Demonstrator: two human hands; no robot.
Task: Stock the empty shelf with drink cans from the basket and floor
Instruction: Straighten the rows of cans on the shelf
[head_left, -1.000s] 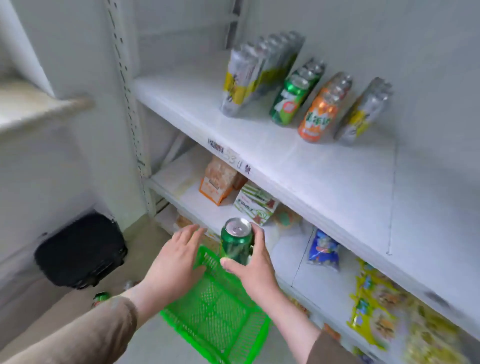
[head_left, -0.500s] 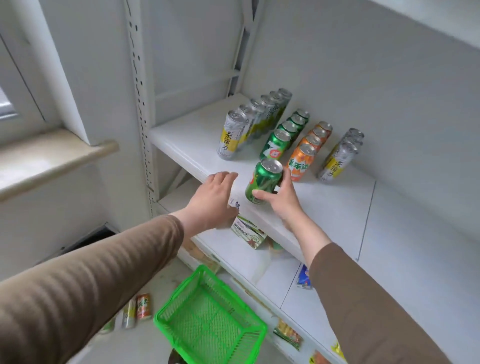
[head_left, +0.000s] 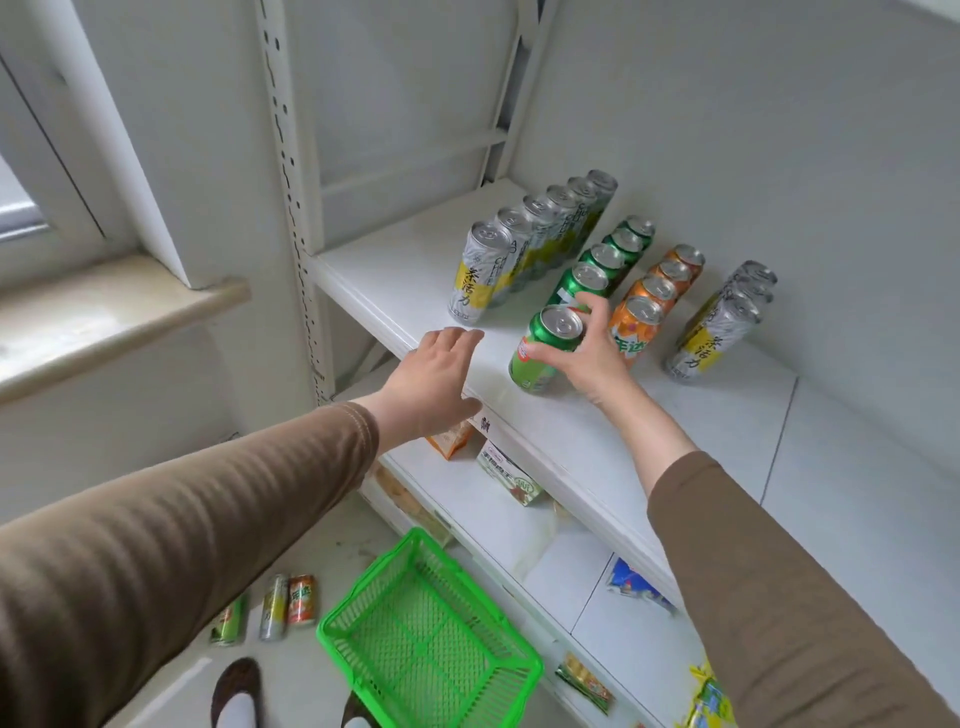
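My right hand (head_left: 587, 358) wraps the tilted green can (head_left: 545, 348), left hand (head_left: 431, 382) loose and empty; shoved carelessly, it could topple the green row (head_left: 602, 265) behind.

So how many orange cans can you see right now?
5. Four stand in a row on the shelf: front orange can, second, third, back. A fifth orange can lies on the floor. Others may be hidden.
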